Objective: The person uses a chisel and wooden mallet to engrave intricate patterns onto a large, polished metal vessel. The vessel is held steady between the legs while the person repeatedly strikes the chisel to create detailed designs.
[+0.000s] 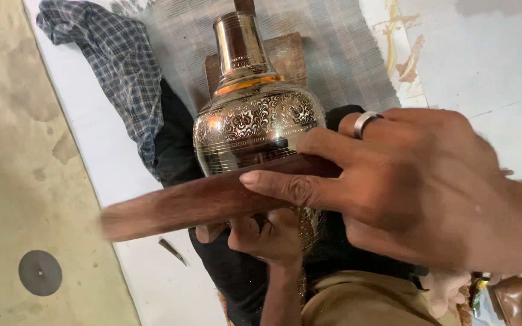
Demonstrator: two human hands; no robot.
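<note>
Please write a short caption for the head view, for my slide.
Right hand swings a wooden stick across an engraved metal vase, steadied underneath by the left hand.

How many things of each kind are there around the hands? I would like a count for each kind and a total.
Engraved metal vase: 1
Wooden stick: 1
Checked cloth: 1
Ring: 1
Small tool on the floor: 1
Dark disc: 1
Total: 6
</note>
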